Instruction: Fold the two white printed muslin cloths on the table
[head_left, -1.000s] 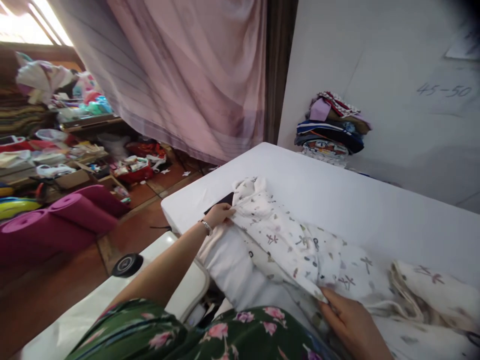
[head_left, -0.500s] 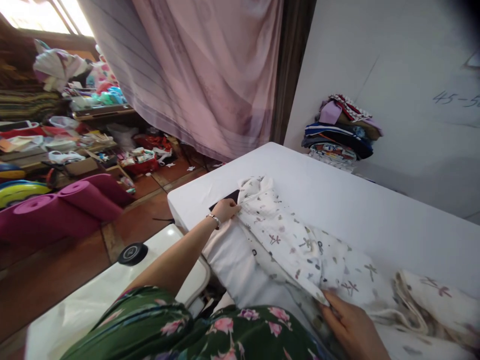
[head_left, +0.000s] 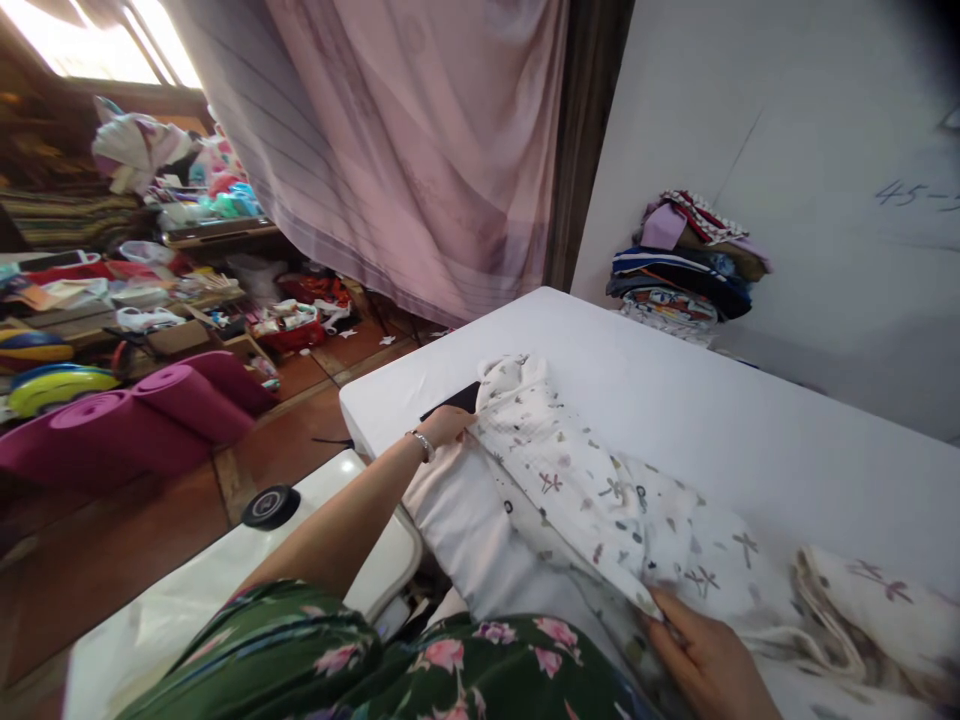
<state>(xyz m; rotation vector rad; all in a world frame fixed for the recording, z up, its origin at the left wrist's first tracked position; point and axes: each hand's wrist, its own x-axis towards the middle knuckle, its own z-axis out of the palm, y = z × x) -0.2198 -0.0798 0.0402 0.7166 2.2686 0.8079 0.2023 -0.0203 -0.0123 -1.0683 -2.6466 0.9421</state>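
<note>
A white printed cloth [head_left: 592,490], patterned with small palm trees and leaves, lies folded lengthwise over the near edge of the white-covered table [head_left: 750,410]. Its far end is bunched up. My left hand [head_left: 448,426], with a bracelet on the wrist, pinches the cloth's edge near that end. Lower down, my right hand [head_left: 709,650] is closed on the same near edge, thumb on top. Between both hands the edge runs fairly straight. Beside my left hand lies a dark flat object [head_left: 457,400], partly covered. At right, more of the cloth sits in a thick fold.
A white stool-like surface [head_left: 180,570] holding a round black object [head_left: 271,507] stands at my left. Rolled pink mats [head_left: 172,410] and cluttered boxes lie on the floor beyond. A pink curtain [head_left: 450,150] hangs behind the table. Folded clothes [head_left: 682,260] are stacked by the wall.
The view has shifted slightly, so the background sits a little further right. My left hand has moved very slightly left along the cloth; my right hand keeps its hold.
</note>
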